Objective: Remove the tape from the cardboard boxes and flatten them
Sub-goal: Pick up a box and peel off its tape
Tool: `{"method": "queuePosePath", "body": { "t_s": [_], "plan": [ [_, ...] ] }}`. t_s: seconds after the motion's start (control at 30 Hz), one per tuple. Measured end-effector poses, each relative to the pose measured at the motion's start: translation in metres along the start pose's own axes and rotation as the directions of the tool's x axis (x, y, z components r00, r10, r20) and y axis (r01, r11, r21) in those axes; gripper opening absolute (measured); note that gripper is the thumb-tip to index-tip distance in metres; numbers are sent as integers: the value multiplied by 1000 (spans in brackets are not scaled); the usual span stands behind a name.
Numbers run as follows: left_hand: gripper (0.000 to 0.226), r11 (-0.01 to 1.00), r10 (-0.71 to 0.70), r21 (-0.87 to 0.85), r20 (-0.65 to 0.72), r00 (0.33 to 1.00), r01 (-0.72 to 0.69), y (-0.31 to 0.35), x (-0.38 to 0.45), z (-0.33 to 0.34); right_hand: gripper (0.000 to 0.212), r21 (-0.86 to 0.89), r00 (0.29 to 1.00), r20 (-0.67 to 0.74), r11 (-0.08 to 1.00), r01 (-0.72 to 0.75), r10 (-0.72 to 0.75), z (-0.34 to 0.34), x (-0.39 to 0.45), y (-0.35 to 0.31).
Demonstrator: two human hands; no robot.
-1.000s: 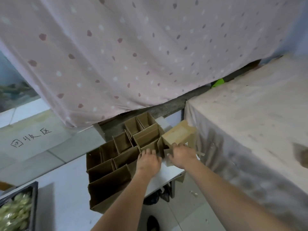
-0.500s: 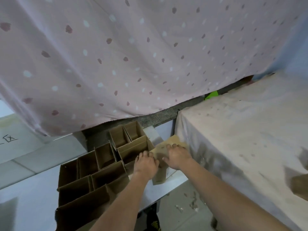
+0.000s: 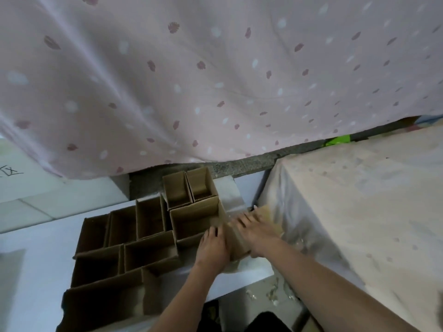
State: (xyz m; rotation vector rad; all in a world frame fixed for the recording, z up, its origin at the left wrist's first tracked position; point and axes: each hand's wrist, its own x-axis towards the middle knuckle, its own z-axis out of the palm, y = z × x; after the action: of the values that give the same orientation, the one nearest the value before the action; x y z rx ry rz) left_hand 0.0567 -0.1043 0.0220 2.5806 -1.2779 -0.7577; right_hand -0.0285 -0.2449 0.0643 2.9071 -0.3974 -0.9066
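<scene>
A small brown cardboard box (image 3: 236, 238) lies collapsed on the white table (image 3: 36, 271), at the right end of a cluster of open boxes. My left hand (image 3: 212, 248) presses on its left side, fingers spread. My right hand (image 3: 255, 227) lies flat on top of it, palm down, covering most of the right part. The box looks pressed nearly flat between and under both hands. Any tape on it is hidden or too blurred to tell.
Several open-topped cardboard boxes (image 3: 148, 221) stand packed together on the table left of my hands. A pink spotted curtain (image 3: 215, 80) hangs behind. A cloth-covered surface (image 3: 359, 200) rises at the right. Scraps (image 3: 271, 293) litter the floor below the table edge.
The box was held up and still had volume; both hands have pushed it down onto the table. The camera has tilted and moved closer.
</scene>
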Motion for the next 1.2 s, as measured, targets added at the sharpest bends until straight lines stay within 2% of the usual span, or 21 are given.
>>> {"method": "queuePosePath", "body": {
  "t_s": [0.17, 0.27, 0.43, 0.5, 0.6, 0.83, 1.03, 1.2],
  "plan": [
    [67, 996, -71, -56, -41, 997, 68, 9, 3, 1, 115, 32, 985, -95, 989, 144, -141, 10, 13, 21],
    [55, 979, -110, -178, -75, 991, 96, 17, -2, -2, 112, 54, 971, -137, 977, 204, -195, 14, 13, 39],
    [37, 834, -256, -537, -174, 951, 126, 41, -20, -11, 120, 266, 952, -210, 924, 275, -222, 33, 9, 73],
    [35, 781, -309, -610, -195, 931, 132, 51, -29, -15, 124, 355, 950, -217, 889, 289, -223, 37, 4, 84],
    [43, 743, -325, -653, -157, 933, 149, 62, -45, -21, 125, 456, 946, -223, 833, 313, -234, 41, -5, 93],
    [41, 794, -332, -575, -138, 933, 197, 67, -51, -33, 123, 718, 959, -194, 636, 284, -208, 68, -18, 94],
    [47, 916, -323, -281, -88, 942, 288, 54, -37, -39, 133, 821, 959, -223, 496, 283, -178, 83, -19, 78],
    [43, 937, -303, -195, -44, 952, 290, 45, -28, -45, 133, 849, 970, -181, 472, 237, -161, 88, -11, 67]
  ]
}}
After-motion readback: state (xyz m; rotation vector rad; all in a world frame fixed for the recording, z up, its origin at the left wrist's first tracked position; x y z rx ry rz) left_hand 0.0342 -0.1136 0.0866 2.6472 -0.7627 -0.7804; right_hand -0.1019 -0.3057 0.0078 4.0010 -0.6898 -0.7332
